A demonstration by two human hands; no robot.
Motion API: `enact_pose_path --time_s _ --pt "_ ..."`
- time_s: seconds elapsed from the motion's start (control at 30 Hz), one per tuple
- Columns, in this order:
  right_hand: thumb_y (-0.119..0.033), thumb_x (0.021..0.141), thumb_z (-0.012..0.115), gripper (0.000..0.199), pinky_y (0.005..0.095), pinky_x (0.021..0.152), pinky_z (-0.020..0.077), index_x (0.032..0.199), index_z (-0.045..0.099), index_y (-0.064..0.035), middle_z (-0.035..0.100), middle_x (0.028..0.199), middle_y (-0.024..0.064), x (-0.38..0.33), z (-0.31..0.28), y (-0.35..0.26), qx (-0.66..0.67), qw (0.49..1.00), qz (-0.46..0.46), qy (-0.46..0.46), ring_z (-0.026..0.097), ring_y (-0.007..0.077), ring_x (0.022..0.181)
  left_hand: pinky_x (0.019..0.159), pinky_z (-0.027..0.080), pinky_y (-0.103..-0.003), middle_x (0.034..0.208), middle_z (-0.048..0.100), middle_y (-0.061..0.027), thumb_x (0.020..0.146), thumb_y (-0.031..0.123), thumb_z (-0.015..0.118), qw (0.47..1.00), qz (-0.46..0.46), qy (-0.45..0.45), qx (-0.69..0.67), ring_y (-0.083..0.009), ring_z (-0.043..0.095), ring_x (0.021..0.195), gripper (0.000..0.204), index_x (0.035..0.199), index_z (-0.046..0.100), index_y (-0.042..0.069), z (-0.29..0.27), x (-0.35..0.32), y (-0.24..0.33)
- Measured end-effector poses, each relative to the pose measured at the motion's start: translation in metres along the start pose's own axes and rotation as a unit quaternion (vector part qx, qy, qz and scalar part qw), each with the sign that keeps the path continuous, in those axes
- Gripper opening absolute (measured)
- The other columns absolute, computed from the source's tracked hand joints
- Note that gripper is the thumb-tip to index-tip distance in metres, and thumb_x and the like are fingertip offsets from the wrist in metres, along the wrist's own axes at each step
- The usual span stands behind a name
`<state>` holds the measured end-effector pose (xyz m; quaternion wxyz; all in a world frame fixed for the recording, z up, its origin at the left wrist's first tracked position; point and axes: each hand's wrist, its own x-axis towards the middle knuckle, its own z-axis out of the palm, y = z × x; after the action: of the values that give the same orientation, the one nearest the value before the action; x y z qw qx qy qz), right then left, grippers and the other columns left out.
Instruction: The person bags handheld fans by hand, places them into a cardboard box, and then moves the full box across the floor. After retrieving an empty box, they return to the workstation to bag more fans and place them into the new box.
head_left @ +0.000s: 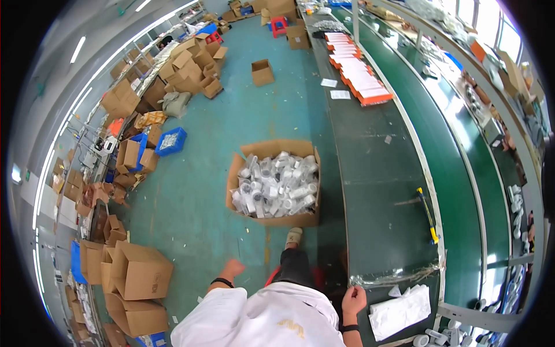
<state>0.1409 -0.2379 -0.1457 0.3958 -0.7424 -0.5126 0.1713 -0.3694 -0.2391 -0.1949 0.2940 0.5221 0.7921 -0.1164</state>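
"What do we have left of the box (pixel 283 221)?"

"Cartons (pixel 147 274), nearer us than the box, and a blue bin (pixel 171 143), about level with its far side."

"And our left hand (pixel 233 269)?"

"Over the floor, on our side of the box, off its near left corner. It is blurred, so we cannot tell whether it is spread or clenched; we see nothing in it."

"What fills the box?"

"Clear bags (pixel 274 182) with white parts inside, heaped near the rim. We judge each one light and slippery, its contents stiff and easily scratched; we would pinch a loose corner. The full box is probably heavy, so we would support it from beneath and not trust the flaps."

"Right of the box?"

"Our right hand (pixel 354 299), at the edge of the bench (pixel 376 150), nearer us than the box. Its fingers curl in; we cannot tell whether they pinch the clear film (pixel 396 275) close by or grasp nothing."

"And past that hand?"

"A white pack (pixel 400 312), flat on the bench, right of the box and nearer us. It looks soft, light and slick; we would grip a long edge, thumb on top, so layers don't slide. Farther right of the box lies a yellow-and-black tool (pixel 428 215)."
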Motion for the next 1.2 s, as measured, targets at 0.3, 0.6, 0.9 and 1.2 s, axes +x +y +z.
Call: enact_pose_path --time_s 0.3,0.6,0.9,1.2 --pt "-0.034 0.086 0.064 0.034 0.0458 0.077 0.0515 0.098 0.066 -0.0022 0.069 0.091 0.0219 0.03 -0.029 -0.048 -0.248 0.938 0.205 -0.129 0.067 0.0386 0.087 0.084 0.052 -0.04 0.102 0.07 -0.0161 0.085 0.038 0.07 0.916 0.067 0.143 -0.369 -0.0288 0.067 0.095 0.047 0.115 0.064 0.003 -0.054 0.076 0.027" --pt "-0.034 0.089 0.06 0.038 0.0446 0.078 0.0502 0.098 0.067 0.0026 0.069 0.09 0.0221 0.117 0.067 -0.125 -0.087 0.889 0.337 -0.298 0.066 0.0364 0.088 0.053 0.043 -0.041 0.068 0.058 -0.01 0.081 0.022 0.057 0.752 -0.408 0.137 -0.5 -0.0216 0.056 0.062 0.023 0.087 0.065 0.001 0.038 -0.003 -0.212" --pt "-0.031 0.079 0.068 0.028 0.0343 0.073 0.0541 0.087 0.072 -0.0037 0.072 0.079 0.0117 0.176 0.204 -0.186 -0.194 0.865 0.023 -0.462 0.07 0.0241 0.077 0.067 0.053 -0.039 0.086 0.069 -0.0124 0.083 0.024 0.062 0.755 -0.371 0.183 -0.509 -0.0236 0.066 0.078 0.031 0.102 0.068 0.0 -0.013 0.012 -0.135" --pt "-0.028 0.078 0.067 0.025 0.0374 0.076 0.0551 0.087 0.073 -0.006 0.072 0.083 0.0136 0.241 0.233 -0.177 -0.216 0.844 -0.05 -0.488 0.07 0.0277 0.081 0.066 0.053 -0.035 0.088 0.07 -0.0101 0.081 0.03 0.067 0.669 -0.325 0.186 -0.642 -0.019 0.067 0.072 0.039 0.107 0.068 0.0 -0.022 0.023 -0.061"
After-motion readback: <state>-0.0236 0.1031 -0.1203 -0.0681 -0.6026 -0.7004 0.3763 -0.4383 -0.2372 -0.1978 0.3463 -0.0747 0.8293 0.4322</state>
